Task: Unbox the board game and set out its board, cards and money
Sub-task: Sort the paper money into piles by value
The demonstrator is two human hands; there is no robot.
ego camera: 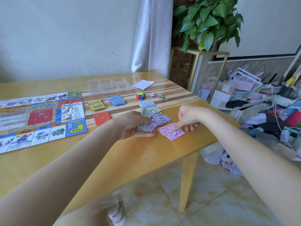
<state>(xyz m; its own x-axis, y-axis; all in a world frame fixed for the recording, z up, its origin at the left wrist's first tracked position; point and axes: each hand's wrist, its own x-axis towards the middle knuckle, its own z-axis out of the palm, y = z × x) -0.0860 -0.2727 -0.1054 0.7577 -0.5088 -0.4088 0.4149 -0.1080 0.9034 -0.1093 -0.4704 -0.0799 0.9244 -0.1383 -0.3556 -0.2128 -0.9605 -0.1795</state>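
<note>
The game board (40,118) lies unfolded on the left of the wooden table (146,154). Yellow cards (96,104), blue cards (117,100) and red cards (101,118) sit in stacks to its right. My left hand (133,126) grips a mixed wad of paper money (150,119), green and purple notes. My right hand (187,118) presses its fingertips on a pile of pink notes (171,132) on the table. Separate piles of blue notes (147,104), green notes (157,110) and purple notes (165,119) lie just behind.
A clear plastic tray (109,86) and a white sheet (143,84) rest at the table's back. Coloured pawns (140,96) and small tokens (160,96) lie near them. The table's right edge is close; beyond it are a plant stand (198,70) and floor clutter (260,103).
</note>
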